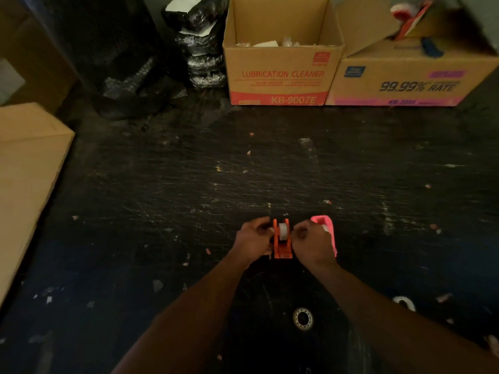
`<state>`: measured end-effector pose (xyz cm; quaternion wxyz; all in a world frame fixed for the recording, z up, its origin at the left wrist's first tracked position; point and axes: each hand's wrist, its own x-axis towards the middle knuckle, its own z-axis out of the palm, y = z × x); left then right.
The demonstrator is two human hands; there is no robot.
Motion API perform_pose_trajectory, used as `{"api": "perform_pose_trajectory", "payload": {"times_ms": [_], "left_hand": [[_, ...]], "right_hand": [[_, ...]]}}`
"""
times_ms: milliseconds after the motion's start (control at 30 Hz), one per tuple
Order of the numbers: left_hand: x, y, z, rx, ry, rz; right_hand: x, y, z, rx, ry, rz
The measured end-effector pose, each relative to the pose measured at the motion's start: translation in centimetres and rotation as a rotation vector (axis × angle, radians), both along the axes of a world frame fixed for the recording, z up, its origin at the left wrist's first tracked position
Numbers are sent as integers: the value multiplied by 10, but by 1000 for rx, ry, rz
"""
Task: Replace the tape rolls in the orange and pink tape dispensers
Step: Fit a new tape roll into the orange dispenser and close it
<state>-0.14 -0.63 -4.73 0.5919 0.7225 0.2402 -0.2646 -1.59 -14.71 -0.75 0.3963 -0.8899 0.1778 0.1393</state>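
**Both hands on the orange dispenser**

The orange tape dispenser (282, 240) stands upright on the dark, scuffed bench (189, 184), straight ahead of me and between my two hands. A pale tape roll (283, 231) sits in its cradle, between the two orange side walls.

My left hand (253, 238) is curled against the dispenser's left wall, its grip pressed together at the level of the roll's hub. My right hand (313, 242) does the same at the right wall, fingers bent in and closed near the hub. Whether the fingertips pinch the hub itself or only touch the walls, I cannot tell; they are too small and dim to read.

The pink tape dispenser (325, 229) stands just beside my right hand, on its far side, partly hidden behind my knuckles and wrist. Something pale shows inside it.

Closer to me, an empty-looking ring (303, 318) lies flat on the bench between my forearms, and a second ring (404, 303) peeks out past my right forearm.

At the back edge stand an open carton marked LUBRICATION CLEANER (282, 74) and another carton (410, 82) touching its right side.
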Motion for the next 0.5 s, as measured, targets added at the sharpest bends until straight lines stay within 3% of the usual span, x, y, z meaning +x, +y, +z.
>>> {"api": "perform_pose_trajectory", "payload": {"times_ms": [67, 200, 333, 500], "left_hand": [[0, 1, 3, 85, -83, -110], [0, 1, 4, 239, -237, -341], [-5, 0, 2, 249, -228, -295], [-11, -2, 1, 236, -272, -225]], "right_hand": [[-10, 1, 1, -34, -15, -12], [-19, 3, -3, 109, 177, -42], [-18, 15, -4, 168, 284, -89], [-13, 22, -3, 373, 306, -430]]}}
